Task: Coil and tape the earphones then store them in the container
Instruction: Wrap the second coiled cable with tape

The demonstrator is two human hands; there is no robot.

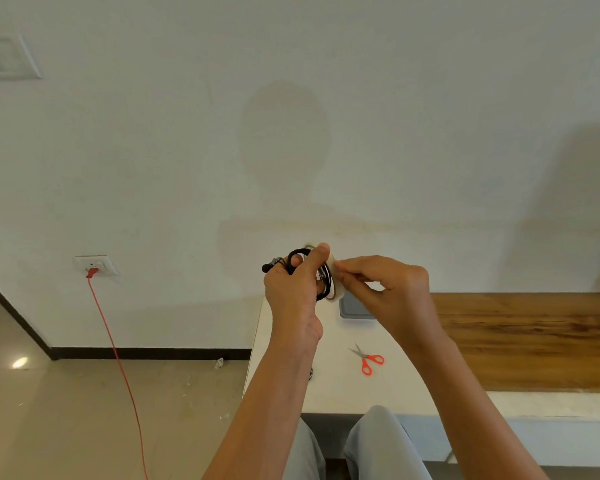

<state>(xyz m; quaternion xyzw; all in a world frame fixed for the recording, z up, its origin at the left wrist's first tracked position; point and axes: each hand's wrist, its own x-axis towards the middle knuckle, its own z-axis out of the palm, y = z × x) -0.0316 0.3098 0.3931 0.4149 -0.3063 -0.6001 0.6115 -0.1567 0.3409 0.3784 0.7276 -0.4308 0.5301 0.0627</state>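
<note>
The left hand (293, 296) grips one coil of black earphones (297, 253), its ring upright, with one clear tape roll (336, 293) against the coil's right face. The right hand (392, 289), right of the coil, pinches the roll's rim. Below the coil lie one grey container (355, 308) and one pair of red scissors (368, 360).

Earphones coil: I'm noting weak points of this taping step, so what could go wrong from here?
1. The left hand grips the coiled earphones and seemingly the tape roll together, above the table; loops might spring loose or the roll drop.
2. The right hand pinches at the roll's edge; pulled tape could stick to itself.
3. The scissors lie on the table while both hands are busy, so cutting may be awkward.
</note>
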